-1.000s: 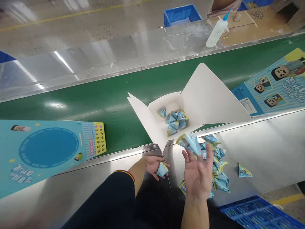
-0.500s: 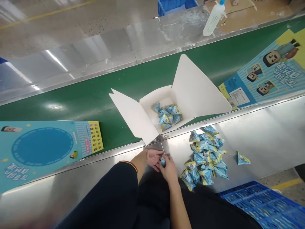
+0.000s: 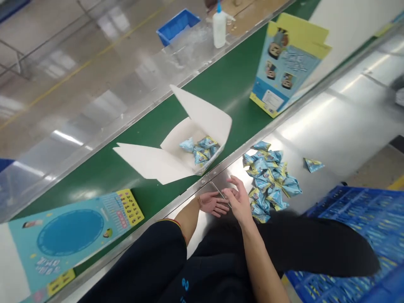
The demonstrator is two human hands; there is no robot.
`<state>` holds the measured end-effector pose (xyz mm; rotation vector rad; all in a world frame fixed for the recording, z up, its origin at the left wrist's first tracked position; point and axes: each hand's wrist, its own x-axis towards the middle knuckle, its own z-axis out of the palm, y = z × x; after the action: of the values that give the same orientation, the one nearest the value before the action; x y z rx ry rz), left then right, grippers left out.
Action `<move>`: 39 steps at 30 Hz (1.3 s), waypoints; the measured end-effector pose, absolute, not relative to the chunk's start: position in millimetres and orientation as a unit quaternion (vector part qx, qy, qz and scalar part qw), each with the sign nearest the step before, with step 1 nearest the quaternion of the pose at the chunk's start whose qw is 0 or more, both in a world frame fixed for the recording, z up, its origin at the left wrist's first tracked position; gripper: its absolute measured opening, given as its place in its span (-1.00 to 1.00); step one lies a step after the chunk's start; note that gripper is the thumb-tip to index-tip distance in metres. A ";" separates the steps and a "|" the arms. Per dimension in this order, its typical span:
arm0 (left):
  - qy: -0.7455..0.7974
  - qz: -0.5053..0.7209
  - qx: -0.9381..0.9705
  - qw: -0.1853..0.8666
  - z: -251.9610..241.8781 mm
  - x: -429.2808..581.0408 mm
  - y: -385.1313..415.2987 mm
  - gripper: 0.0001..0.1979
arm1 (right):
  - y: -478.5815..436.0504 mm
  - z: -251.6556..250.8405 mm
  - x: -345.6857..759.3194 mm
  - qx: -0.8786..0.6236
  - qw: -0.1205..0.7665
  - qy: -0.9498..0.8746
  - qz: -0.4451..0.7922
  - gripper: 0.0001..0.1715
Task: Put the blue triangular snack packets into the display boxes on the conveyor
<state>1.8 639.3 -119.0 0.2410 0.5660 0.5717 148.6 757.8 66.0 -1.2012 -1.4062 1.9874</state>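
Note:
My left hand [image 3: 212, 204] lies palm up on the steel ledge, fingers spread and nothing visible in it. Just to its right, my right hand [image 3: 239, 200] hovers with fingers apart, its fingertips close to the left hand's, and also looks empty. Right of my right hand sits a pile of small blue-and-yellow triangular packets [image 3: 268, 176]. One stray packet [image 3: 312, 164] lies further right. On the green belt [image 3: 230, 84] beyond the hands, a white carton [image 3: 205, 113] with open flaps holds several of the same packets [image 3: 200, 149].
A flat printed blue carton [image 3: 72, 233] lies on the belt at the left, and another [image 3: 284, 63] at the far right. A glue bottle [image 3: 219, 27] and a blue bin [image 3: 176, 25] stand across the belt. A blue crate [image 3: 362, 219] is at my lower right.
My right hand came back from near the carton and met my left hand, which held a packet. Now both hands show no packet. The view has swung, and the carton sits further left.

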 end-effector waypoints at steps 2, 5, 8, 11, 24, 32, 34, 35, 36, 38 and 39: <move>0.285 0.263 0.095 0.917 -111.4 -1.6 640.3 -0.24 | 746.0 41.6 185.9 -0.481 0.175 -0.520 0.684 -0.28; 0.363 0.168 0.145 0.905 -91.9 -1.9 656.4 -0.37 | 725.4 30.9 227.3 -0.487 0.115 -0.585 0.639 -0.39; 0.529 0.095 0.287 0.793 -70.2 9.2 693.0 -0.53 | 713.8 41.1 235.1 -0.401 0.048 -0.694 0.596 -0.49; 0.687 0.163 0.386 0.594 -49.8 26.8 746.6 -0.66 | 713.4 50.1 224.1 -0.346 -0.074 -0.783 0.512 -0.50; 0.737 0.031 0.636 0.226 -40.1 55.6 840.6 -0.28 | 710.7 50.0 222.7 -0.346 -0.099 -0.814 0.456 -0.45; 0.739 0.165 0.581 0.300 -58.5 7.9 763.5 -0.43 | 707.7 54.9 225.3 -0.354 -0.074 -0.798 0.482 -0.49; 0.749 0.263 0.480 0.372 -56.6 4.7 750.0 -0.49 | 706.6 50.4 220.3 -0.398 -0.048 -0.773 0.491 -0.42; 0.746 0.313 0.416 0.416 -55.2 5.3 743.8 -0.50 | 706.8 46.5 215.7 -0.434 -0.028 -0.752 0.495 -0.35; 0.732 0.358 0.350 0.462 -53.6 7.2 737.8 -0.49 | 707.7 41.4 209.9 -0.473 -0.004 -0.724 0.503 -0.27; 0.688 0.428 0.244 0.533 -49.7 14.3 727.2 -0.44 | 712.4 28.0 195.3 -0.538 0.054 -0.652 0.532 -0.12; 0.667 0.452 0.210 0.554 -47.4 18.7 722.9 -0.42 | 716.2 20.1 187.5 -0.561 0.088 -0.611 0.552 -0.08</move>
<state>18.7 722.9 -47.4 0.4971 1.5765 1.0677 187.5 716.2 20.1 -1.6687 -1.8186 1.6425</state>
